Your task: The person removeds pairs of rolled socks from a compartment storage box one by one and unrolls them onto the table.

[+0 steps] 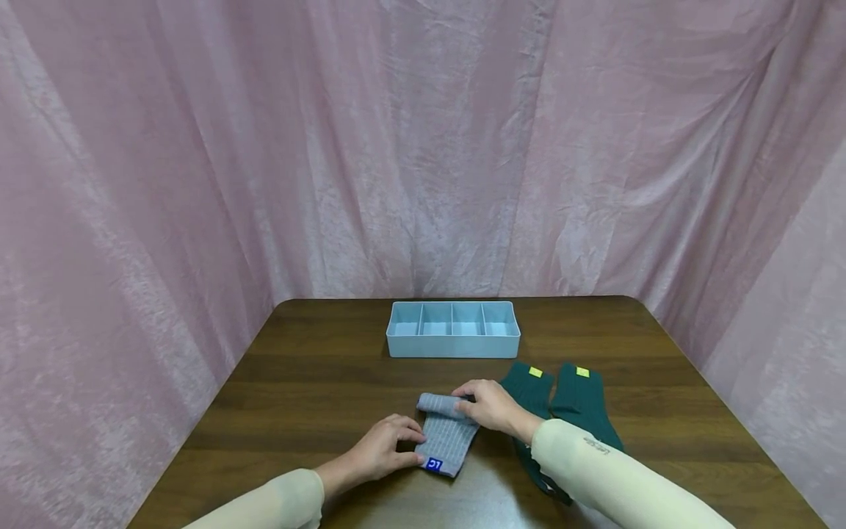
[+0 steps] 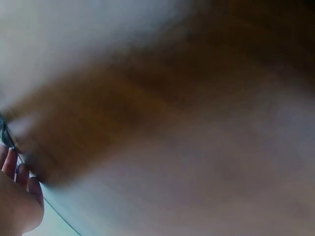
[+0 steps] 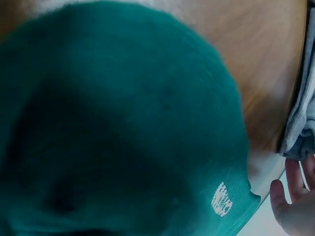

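Note:
A ribbed grey sock lies folded on the table, its far end turned over into a thick fold and a blue "LC" label at its near end. My right hand holds that fold at its right side, thumb and fingers bent over it. At the sock's left edge rests my left hand, thumb and fingertips spread apart and touching the fabric. In the right wrist view, the right hand's fingers meet the end of the grey sock. The left wrist view is mostly blurred table, with the left hand at its lower left.
Two dark green socks with yellow tags lie to the right, one partly under my right forearm. Behind the grey sock stands a light blue box with several compartments on the wooden table. Pink curtains hang around the table.

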Available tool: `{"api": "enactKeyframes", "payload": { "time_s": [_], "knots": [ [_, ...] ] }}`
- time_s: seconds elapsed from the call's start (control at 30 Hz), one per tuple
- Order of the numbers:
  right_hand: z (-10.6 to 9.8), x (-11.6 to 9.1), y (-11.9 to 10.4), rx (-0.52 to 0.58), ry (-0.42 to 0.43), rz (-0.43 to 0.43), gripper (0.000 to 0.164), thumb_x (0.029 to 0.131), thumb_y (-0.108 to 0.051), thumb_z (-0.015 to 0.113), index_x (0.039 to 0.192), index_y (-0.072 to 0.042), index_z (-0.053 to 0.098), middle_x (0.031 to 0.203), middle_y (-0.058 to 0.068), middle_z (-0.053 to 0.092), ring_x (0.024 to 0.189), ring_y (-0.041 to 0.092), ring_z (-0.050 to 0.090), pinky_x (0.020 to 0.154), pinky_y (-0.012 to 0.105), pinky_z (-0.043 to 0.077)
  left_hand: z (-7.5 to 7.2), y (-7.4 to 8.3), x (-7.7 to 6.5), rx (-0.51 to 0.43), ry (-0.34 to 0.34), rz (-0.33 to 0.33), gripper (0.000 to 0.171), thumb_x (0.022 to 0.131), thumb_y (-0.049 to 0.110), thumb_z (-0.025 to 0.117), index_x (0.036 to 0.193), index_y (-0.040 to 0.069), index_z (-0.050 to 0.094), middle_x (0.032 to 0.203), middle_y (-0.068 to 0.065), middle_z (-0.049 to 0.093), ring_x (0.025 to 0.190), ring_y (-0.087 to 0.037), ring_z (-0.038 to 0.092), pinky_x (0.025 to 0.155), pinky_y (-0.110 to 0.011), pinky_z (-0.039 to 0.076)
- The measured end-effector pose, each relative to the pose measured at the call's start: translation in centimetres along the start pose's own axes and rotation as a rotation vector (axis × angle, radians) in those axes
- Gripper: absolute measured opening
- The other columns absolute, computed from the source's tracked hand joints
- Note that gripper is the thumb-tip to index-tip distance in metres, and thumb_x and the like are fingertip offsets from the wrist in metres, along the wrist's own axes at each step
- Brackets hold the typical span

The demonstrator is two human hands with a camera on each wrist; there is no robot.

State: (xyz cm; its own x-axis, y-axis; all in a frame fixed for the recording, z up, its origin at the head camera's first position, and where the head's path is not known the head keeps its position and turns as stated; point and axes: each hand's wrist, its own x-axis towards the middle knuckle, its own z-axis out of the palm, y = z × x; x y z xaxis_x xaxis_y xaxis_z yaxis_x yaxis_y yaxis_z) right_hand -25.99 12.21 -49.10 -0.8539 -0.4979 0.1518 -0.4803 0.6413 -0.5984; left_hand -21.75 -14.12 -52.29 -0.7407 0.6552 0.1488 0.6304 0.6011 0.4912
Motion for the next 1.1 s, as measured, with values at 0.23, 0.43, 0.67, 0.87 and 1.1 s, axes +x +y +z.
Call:
{"api": "enactKeyframes", "payload": {
  "time_s": [0.23, 0.43, 0.67, 0.87, 1.1],
  "knots": [
    [0.4, 0.9, 0.2, -0.01, 0.098, 0.038, 0.024, 0.095, -0.014, 0.067, 0.116, -0.004, 0.072, 0.113, 0.008, 0.07, 0.106, 0.027, 0.064, 0.089, 0.047, 0.05, 0.0, -0.3, 0.0, 0.02, 0.013, 0.023, 0.029, 0.089, 0.031, 0.075, 0.111, 0.012, 0.076, 0.114, 0.006, 0.064, 0.111, -0.013, 0.057, 0.097, -0.036, 0.046],
    [0.8, 0.9, 0.2, 0.048, 0.146, -0.008, 0.022, 0.093, -0.012, 0.07, 0.113, -0.006, 0.073, 0.109, 0.002, 0.069, 0.101, 0.021, 0.064, 0.086, 0.043, 0.052, 0.0, -0.2, -0.1, 0.024, 0.034, 0.042, 0.028, 0.088, 0.029, 0.076, 0.109, 0.011, 0.076, 0.112, 0.006, 0.065, 0.109, -0.014, 0.058, 0.095, -0.035, 0.047],
    [0.9, 0.7, 0.1, 0.004, 0.095, -0.065, 0.025, 0.086, -0.016, 0.077, 0.111, -0.014, 0.074, 0.109, -0.004, 0.066, 0.106, 0.02, 0.06, 0.093, 0.046, 0.047, 0.1, -0.4, 0.0, 0.002, 0.027, 0.031, 0.029, 0.088, 0.032, 0.076, 0.11, 0.013, 0.076, 0.112, 0.009, 0.065, 0.109, -0.012, 0.057, 0.095, -0.035, 0.047],
    [0.9, 1.1, 0.3, -0.019, 0.062, -0.014, 0.026, 0.089, -0.016, 0.074, 0.114, -0.011, 0.073, 0.11, 0.002, 0.068, 0.105, 0.022, 0.062, 0.092, 0.046, 0.048, 0.1, -0.5, 0.0, 0.016, 0.021, 0.043, 0.032, 0.088, 0.032, 0.076, 0.112, 0.012, 0.075, 0.116, 0.006, 0.065, 0.111, -0.013, 0.057, 0.096, -0.036, 0.047],
    [0.5, 1.5, 0.6, 0.014, 0.031, 0.037, 0.025, 0.093, -0.015, 0.069, 0.117, -0.01, 0.072, 0.116, 0.007, 0.069, 0.112, 0.028, 0.061, 0.096, 0.05, 0.046, -0.1, -0.2, 0.0, 0.037, 0.001, 0.057, 0.034, 0.091, 0.032, 0.073, 0.116, 0.01, 0.074, 0.129, 0.0, 0.063, 0.121, -0.019, 0.056, 0.101, -0.039, 0.045]
  ]
}}
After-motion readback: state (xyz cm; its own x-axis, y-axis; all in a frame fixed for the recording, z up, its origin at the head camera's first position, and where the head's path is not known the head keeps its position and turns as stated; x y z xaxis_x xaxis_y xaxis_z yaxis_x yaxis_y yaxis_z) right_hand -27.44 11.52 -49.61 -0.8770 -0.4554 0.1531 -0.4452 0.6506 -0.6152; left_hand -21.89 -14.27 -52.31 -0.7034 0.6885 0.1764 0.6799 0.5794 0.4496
